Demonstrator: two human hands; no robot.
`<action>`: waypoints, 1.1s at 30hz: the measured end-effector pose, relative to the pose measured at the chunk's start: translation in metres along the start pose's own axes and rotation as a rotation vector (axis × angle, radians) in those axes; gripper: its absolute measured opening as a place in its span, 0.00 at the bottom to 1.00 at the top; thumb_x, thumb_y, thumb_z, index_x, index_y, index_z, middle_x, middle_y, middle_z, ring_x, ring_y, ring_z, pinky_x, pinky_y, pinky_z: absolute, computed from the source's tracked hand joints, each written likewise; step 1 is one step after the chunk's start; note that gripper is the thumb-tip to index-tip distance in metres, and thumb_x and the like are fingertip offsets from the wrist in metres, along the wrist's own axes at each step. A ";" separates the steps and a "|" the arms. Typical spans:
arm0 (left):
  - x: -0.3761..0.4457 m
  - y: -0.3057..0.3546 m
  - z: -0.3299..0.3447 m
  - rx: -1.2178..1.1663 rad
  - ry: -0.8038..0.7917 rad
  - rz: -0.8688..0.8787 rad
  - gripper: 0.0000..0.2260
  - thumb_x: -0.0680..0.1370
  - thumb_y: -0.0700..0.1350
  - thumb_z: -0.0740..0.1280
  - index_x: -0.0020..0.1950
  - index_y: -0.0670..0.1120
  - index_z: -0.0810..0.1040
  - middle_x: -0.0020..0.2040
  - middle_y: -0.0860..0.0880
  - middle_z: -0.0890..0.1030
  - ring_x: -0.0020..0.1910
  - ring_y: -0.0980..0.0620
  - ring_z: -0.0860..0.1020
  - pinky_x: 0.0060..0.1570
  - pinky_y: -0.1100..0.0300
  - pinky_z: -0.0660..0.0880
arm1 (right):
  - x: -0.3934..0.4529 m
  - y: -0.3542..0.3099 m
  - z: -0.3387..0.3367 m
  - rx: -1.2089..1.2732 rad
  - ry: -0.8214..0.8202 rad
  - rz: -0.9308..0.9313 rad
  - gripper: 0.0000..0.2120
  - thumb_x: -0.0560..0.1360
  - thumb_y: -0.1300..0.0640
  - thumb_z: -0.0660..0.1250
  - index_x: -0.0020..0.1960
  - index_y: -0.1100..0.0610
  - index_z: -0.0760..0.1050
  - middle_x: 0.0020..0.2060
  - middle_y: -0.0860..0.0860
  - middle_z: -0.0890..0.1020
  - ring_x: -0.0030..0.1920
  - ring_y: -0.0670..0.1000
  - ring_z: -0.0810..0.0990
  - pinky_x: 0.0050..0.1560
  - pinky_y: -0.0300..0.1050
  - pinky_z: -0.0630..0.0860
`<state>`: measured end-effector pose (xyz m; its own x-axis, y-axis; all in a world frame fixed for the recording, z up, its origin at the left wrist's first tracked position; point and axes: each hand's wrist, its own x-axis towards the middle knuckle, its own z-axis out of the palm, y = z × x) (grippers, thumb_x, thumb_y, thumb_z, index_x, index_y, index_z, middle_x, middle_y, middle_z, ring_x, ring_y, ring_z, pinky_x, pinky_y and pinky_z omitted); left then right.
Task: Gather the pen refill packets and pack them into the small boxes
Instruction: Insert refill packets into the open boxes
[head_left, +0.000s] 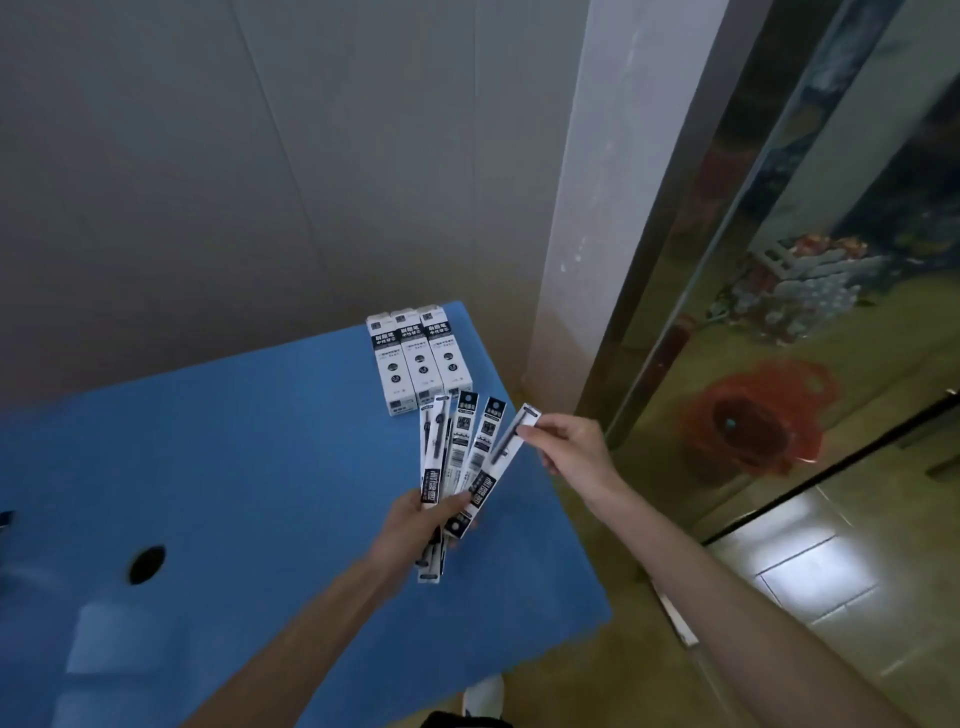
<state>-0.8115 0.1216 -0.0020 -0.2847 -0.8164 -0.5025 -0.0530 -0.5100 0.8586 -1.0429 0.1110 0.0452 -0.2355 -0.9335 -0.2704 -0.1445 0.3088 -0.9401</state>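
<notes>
While the left hand grips a fan of refill packets above the blue counter, the right hand pinches the outermost packet's top, probably squaring them for the three boxes just beyond.

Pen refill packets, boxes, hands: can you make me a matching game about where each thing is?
Things:
1. pen refill packets
2. small boxes
3. right hand
4. round hole

Places:
A. lying side by side at the far edge of the blue table
B. in the table top, on the left
C. fanned out in the left hand
D. pinching the top of the rightmost packet

Pairs: 1-C, 2-A, 3-D, 4-B
</notes>
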 end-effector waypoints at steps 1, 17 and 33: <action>0.005 0.001 0.006 -0.018 0.025 0.001 0.18 0.76 0.51 0.75 0.59 0.39 0.82 0.51 0.38 0.86 0.42 0.43 0.78 0.37 0.57 0.76 | 0.007 0.000 -0.005 0.044 -0.017 0.009 0.06 0.78 0.58 0.74 0.45 0.61 0.83 0.28 0.48 0.79 0.30 0.46 0.75 0.32 0.40 0.70; 0.043 -0.002 0.106 -0.459 0.668 -0.162 0.11 0.81 0.47 0.70 0.50 0.39 0.85 0.44 0.43 0.87 0.34 0.52 0.79 0.30 0.63 0.75 | 0.091 0.030 -0.059 0.056 -0.368 -0.291 0.10 0.74 0.64 0.76 0.51 0.51 0.87 0.45 0.45 0.88 0.46 0.48 0.86 0.46 0.40 0.82; 0.031 0.002 0.137 -0.456 0.513 -0.145 0.10 0.80 0.46 0.72 0.51 0.39 0.79 0.42 0.41 0.83 0.30 0.51 0.77 0.31 0.61 0.74 | 0.086 0.068 -0.034 -0.491 -0.572 -0.771 0.14 0.76 0.60 0.74 0.60 0.50 0.84 0.53 0.37 0.82 0.58 0.40 0.74 0.62 0.37 0.73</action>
<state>-0.9513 0.1322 -0.0019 0.1885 -0.6991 -0.6898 0.3825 -0.5946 0.7072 -1.1060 0.0575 -0.0348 0.5495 -0.8153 0.1827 -0.4617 -0.4785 -0.7469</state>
